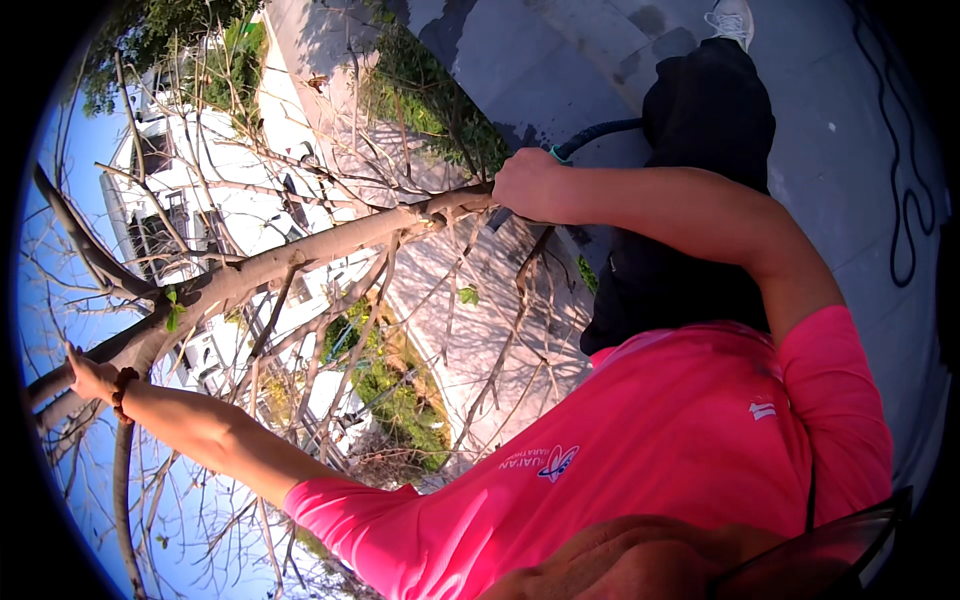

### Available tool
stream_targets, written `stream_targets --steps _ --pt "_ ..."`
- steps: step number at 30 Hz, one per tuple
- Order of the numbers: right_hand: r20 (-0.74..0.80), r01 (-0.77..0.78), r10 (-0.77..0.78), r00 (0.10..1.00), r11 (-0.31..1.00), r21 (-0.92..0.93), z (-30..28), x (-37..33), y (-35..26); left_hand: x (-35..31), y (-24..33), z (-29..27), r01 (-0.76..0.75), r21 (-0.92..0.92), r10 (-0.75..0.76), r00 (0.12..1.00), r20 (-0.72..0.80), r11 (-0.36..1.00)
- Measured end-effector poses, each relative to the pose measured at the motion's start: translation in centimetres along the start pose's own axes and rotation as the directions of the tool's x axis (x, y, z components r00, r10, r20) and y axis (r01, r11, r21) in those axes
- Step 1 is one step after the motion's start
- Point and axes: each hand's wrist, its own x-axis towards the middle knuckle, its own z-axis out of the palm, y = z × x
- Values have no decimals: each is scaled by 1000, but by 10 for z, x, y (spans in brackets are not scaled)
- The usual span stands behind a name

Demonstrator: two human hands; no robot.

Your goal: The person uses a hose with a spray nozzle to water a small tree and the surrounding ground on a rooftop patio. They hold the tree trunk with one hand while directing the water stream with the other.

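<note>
A thick, bare tree branch point(300, 252) slants from the far left to the middle, with many thin twigs coming off it. My left arm is stretched out, and my left hand point(92, 380), with a dark beaded bracelet point(124, 394) at its wrist, is closed around the limb near its fork. At the branch's thinner end my right hand point(530, 186) makes a fist. Beside that fist a dark, ribbed, curved piece with a teal band point(598, 132) sticks out. What lies inside the right fist is hidden.
I stand on a grey paved surface point(800, 170) with damp patches. A looped black cable point(900, 200) lies at the right. Green shrubs point(440, 100) line the edge. Lower down are a paved lane point(490, 320) with branch shadows and a white building point(190, 190).
</note>
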Motion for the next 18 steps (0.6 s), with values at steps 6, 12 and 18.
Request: stream_targets --steps 6,12,18 --pt "289 63 -55 956 998 -18 21 1 -14 0 1 -1 -28 -2 28 999 20 1000" --pt "6 1 -1 1000 999 -32 6 3 -2 1 2 4 -3 49 3 1000 1 999" --pt "120 42 -36 992 998 -49 7 -7 -7 1 2 2 9 72 -9 1000 2 997"
